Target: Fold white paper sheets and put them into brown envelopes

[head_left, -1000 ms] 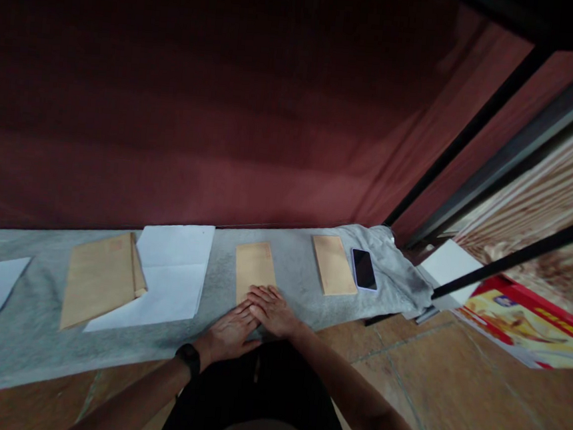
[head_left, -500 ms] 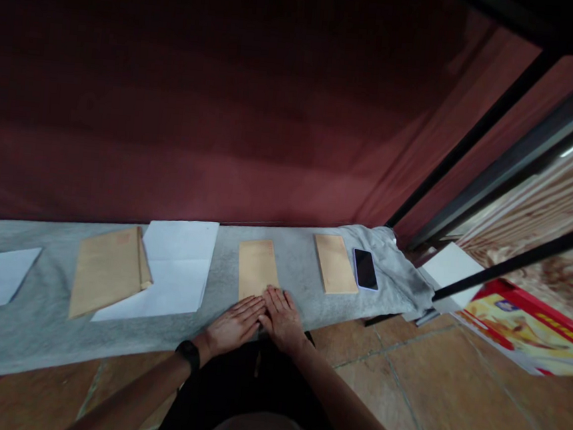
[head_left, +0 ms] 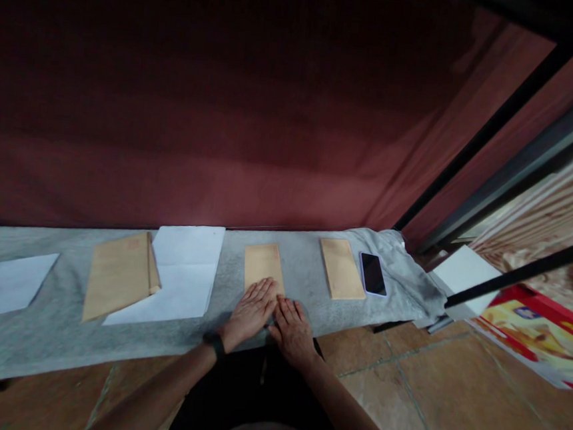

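Observation:
A tan paper envelope [head_left: 263, 261] lies flat in front of me on the grey cloth. My left hand [head_left: 254, 307] rests on its near part, palm down with the fingers stretched out. Beside it, my right hand [head_left: 293, 324] lies flat at the envelope's near right corner, fingertips touching or close to its edge. Both hands are open, and they cover the envelope's near end. To the right lies what looks like a neat stack of tan envelopes [head_left: 342, 268]. Left of my hands, larger brown envelopes [head_left: 119, 274] overlap white paper sheets [head_left: 188, 277].
The grey cloth [head_left: 54, 342] covers a long narrow table against a dark red wall hanging [head_left: 218, 189]. A phone [head_left: 373, 275] lies near its right end. Another white sheet [head_left: 4, 285] is at the far left. Dark metal bars [head_left: 527, 273] and a red-and-yellow box [head_left: 537, 330] stand right.
My left hand has slid forward and farther onto the envelope. My right hand has drawn back slightly toward me. The whole view has shifted a little.

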The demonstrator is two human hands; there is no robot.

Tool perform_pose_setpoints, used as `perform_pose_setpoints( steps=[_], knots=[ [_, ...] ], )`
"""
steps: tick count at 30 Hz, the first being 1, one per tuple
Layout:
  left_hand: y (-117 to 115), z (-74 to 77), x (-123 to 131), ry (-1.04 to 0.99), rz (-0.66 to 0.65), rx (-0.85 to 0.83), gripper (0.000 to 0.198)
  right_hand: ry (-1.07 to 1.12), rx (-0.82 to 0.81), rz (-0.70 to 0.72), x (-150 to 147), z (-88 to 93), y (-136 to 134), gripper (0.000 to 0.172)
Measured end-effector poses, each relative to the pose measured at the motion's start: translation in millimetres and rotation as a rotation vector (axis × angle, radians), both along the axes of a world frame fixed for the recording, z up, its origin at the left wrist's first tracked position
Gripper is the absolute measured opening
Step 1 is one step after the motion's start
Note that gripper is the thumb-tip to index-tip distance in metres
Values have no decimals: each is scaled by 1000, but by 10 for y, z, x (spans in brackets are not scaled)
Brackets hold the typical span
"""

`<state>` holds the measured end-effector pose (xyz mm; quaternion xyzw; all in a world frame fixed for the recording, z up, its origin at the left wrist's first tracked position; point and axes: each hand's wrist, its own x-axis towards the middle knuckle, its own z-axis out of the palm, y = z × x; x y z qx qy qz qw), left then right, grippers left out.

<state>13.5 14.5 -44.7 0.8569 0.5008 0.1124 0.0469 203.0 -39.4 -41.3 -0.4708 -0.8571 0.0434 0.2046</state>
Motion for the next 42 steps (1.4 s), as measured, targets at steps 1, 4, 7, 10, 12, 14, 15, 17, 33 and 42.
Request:
perform_pose_setpoints(
  steps=[1, 4, 7, 10, 12, 14, 15, 17, 33, 42],
  knots=[
    [105, 8, 19, 8, 21, -4, 59, -1, -5, 2, 1, 5, -2, 55],
    [392, 40, 63, 27, 93, 1, 59, 9, -15, -13, -2, 10, -3, 56],
    [622, 67, 92, 19, 163, 10, 59, 29, -10, -28, -15, 1, 1, 56],
    [811, 90, 99, 5, 202, -10, 59, 27, -6, -34, -27, -4, 4, 56],
    [918, 109, 98, 7, 223, -43, 59, 22, -3, -39, -30, 1, 4, 56],
    [1004, 129, 101, 13, 253, -76, 60, 23, -2, -41, -31, 10, 4, 56],
    [1036, 137, 105, 15, 272, -86, 60, 25, -5, -40, -32, 14, 4, 56],
    [1068, 140, 117, 13, 311, -83, 60, 28, -15, -39, -33, 19, 5, 56],
    [-274, -59, -83, 31, 125, 104, 60, 50, -33, -36, -22, 4, -2, 53],
    [-559, -29, -141, 6, 73, 183, 63, 222, -59, -404, -222, 1, 155, 45]
  ],
)
